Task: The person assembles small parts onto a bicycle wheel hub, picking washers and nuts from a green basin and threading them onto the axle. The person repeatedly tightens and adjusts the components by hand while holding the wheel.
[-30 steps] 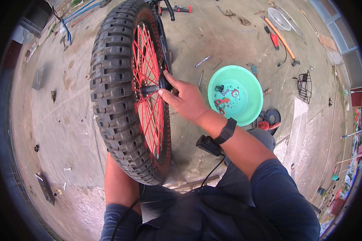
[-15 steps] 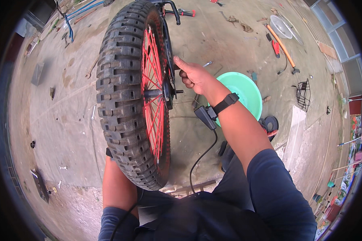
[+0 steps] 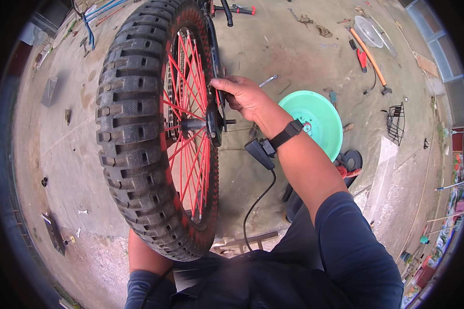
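Note:
A large bicycle wheel with a knobby black tire [image 3: 131, 123] and red spokes [image 3: 188, 170] stands upright in front of me, on the left of centre. Its hub [image 3: 193, 125] sits in a dark frame, with the axle end sticking out to the right. Just above the axle, my right hand [image 3: 241, 95] is closed round the dark frame tube [image 3: 219, 72], thumb laid across the near side. The curled fingertips are partly hidden. My left forearm [image 3: 148, 252] passes behind the bottom of the tire, which hides the left hand.
Right of the wheel, a green basin [image 3: 322, 121] stands on the ground sheet, with a wrench [image 3: 268, 81] near it. Farther right lie an orange-handled tool [image 3: 367, 56], a clear bowl [image 3: 368, 32] and a black wire basket [image 3: 393, 123]. Small wrenches [image 3: 82, 211] lie at left.
The wheel has shifted left and turned, showing more of its spokes. My right hand has moved a little left and down, its thumb now lying against the frame.

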A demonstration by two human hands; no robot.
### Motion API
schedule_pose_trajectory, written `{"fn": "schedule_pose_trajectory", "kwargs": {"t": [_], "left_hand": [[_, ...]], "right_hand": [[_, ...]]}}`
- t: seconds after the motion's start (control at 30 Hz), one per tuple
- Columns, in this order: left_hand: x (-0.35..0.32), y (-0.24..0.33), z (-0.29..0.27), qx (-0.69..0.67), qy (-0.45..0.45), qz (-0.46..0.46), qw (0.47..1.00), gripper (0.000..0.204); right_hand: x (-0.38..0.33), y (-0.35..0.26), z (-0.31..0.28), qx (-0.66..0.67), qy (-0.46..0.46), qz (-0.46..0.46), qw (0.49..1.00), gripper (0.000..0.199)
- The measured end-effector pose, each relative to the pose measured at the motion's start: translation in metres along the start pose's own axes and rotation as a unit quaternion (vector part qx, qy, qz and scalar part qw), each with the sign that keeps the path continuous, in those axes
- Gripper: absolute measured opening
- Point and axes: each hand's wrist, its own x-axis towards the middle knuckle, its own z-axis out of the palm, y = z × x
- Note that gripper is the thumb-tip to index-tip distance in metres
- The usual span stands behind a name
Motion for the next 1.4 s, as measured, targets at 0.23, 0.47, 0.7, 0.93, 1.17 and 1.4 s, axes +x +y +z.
{"fn": "schedule_pose_trajectory", "kwargs": {"t": [0.23,0.47,0.7,0.93,1.17,1.4], "left_hand": [[0.000,-0.007,-0.008,-0.010,0.052,-0.013,0.999,0.009],[-0.004,0.008,0.008,0.011,0.034,-0.001,0.999,0.010],[-0.013,0.012,0.016,0.016,0.021,0.001,1.000,0.012],[-0.014,0.014,0.005,-0.140,-0.038,-0.073,0.987,0.016],[-0.016,0.017,0.022,-0.042,-0.014,-0.049,0.998,0.016],[-0.026,0.036,0.023,0.047,-0.005,-0.010,0.999,0.022]], "right_hand": [[0.004,-0.009,-0.004,-0.020,-0.014,0.031,0.999,0.039],[0.016,-0.010,-0.007,0.038,-0.071,0.030,0.996,0.028],[0.019,-0.009,-0.010,0.053,-0.086,0.031,0.994,0.028],[0.019,-0.009,-0.014,0.083,-0.105,0.034,0.990,0.027],[-0.003,-0.028,0.000,-0.165,-0.011,0.010,0.986,0.022],[0.000,-0.014,-0.011,-0.139,0.018,-0.047,0.989,0.027]]}}
